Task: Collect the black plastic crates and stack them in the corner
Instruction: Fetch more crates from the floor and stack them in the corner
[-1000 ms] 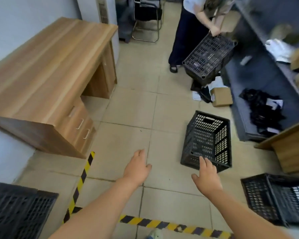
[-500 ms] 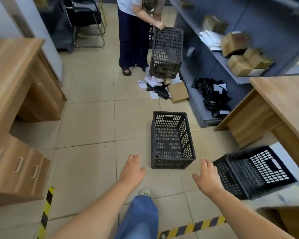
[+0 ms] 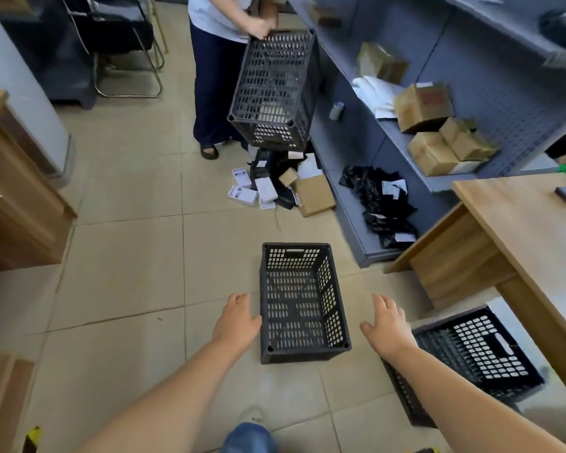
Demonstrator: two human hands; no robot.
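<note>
An empty black plastic crate [image 3: 301, 305] stands upright on the tiled floor straight in front of me. My left hand [image 3: 236, 322] hovers at its left side, fingers straight, almost touching the wall. My right hand [image 3: 386, 325] is spread open a short way off its right side. A second black crate [image 3: 471, 354] lies tilted on the floor at the right, beside a wooden desk. Further back, another person [image 3: 216, 60] holds a third black crate [image 3: 275, 89] tipped up by its rim.
Small boxes and packets [image 3: 275, 188] litter the floor under the raised crate. Grey shelving [image 3: 389, 132] with cardboard boxes runs along the right. A wooden desk [image 3: 520, 230] stands at the right, a wooden cabinet [image 3: 17, 204] at the left, a chair [image 3: 121, 44] at the back.
I have stepped closer to the floor crate; both hands now flank it. The other person has tipped their crate further up.
</note>
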